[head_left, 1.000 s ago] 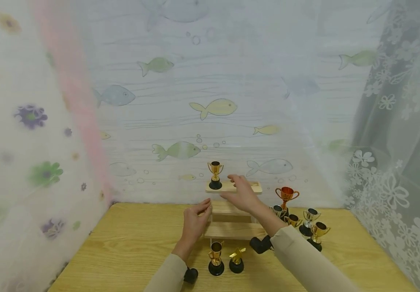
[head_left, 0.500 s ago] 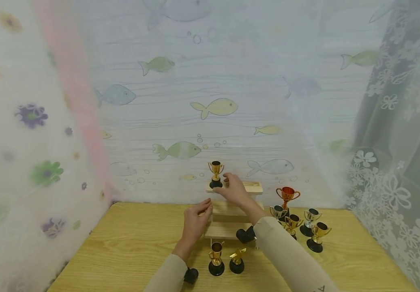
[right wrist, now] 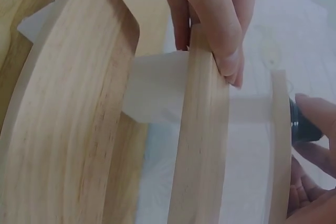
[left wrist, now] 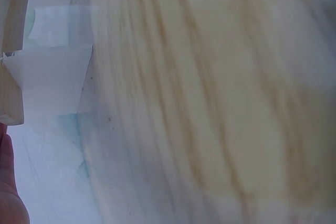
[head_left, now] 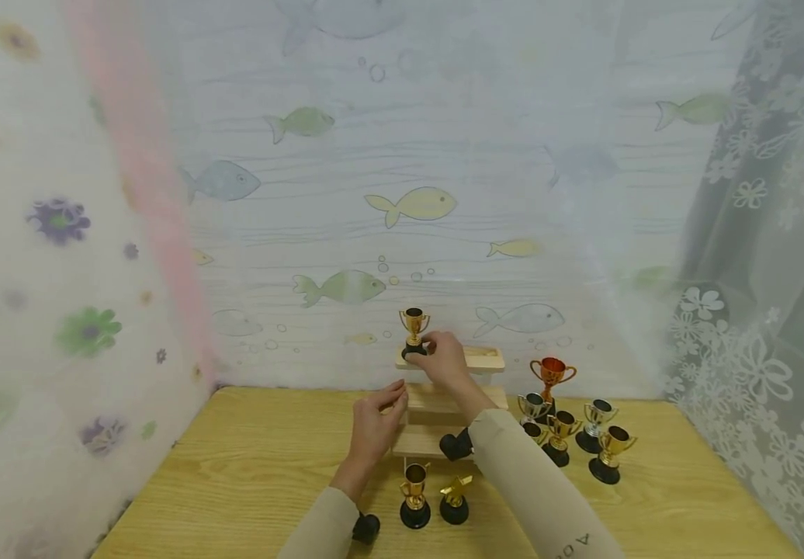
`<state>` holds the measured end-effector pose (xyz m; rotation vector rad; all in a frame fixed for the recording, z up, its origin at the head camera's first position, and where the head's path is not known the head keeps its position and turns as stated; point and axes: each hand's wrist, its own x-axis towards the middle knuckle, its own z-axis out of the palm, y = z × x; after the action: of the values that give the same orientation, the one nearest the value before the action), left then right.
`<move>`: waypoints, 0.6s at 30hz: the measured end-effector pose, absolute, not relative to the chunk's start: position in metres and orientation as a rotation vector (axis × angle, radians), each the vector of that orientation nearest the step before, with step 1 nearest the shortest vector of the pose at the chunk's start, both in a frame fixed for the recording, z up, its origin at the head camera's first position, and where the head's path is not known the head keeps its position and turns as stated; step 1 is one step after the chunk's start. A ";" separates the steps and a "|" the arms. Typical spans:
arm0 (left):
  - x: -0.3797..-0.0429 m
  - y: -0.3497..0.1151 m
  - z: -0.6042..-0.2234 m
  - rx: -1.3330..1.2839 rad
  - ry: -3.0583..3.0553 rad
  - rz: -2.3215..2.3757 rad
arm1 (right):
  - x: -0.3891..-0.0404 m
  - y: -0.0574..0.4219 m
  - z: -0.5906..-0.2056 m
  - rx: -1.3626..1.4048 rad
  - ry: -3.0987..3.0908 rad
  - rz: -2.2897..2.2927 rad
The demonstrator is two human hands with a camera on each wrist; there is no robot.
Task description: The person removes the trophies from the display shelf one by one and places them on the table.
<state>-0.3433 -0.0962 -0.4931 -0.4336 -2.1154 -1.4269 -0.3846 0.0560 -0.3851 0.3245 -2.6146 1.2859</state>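
A small gold trophy cup [head_left: 414,321] with a black base stands upright at the left end of the top board [head_left: 487,360] of a stepped wooden stand. My right hand [head_left: 448,362] holds its base [right wrist: 303,124] between thumb and fingers; the right wrist view shows the base against the board. My left hand [head_left: 372,431] grips the left end of the middle board [right wrist: 202,124], thumb and fingers on either side. In the left wrist view only part of that hand [left wrist: 10,198] shows, beside the board's end [left wrist: 10,95].
In front of the stand are a gold cup [head_left: 414,497] and a gold star trophy [head_left: 454,501]. Several gold and silver cups, plus a red one [head_left: 552,376], stand to the right on the wooden table [head_left: 255,466]. A fish-patterned curtain [head_left: 402,140] hangs behind.
My right hand has moved left along the top board and taken hold of the gold trophy cup's base. The left hand has stayed on the middle board.
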 end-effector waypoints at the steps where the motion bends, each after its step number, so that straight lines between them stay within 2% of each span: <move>1: -0.343 -0.096 -0.493 -0.433 -2.117 -1.423 | -0.384 0.055 -0.385 0.315 -2.615 1.283; 18: -0.342 -0.095 -0.491 -0.420 -2.130 -1.399 | -0.386 0.058 -0.390 0.285 -2.560 1.300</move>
<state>-0.3418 -0.0950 -0.4908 -0.4204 -2.1303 -1.3988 -0.3858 0.0580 -0.3901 0.2847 -2.5605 1.2995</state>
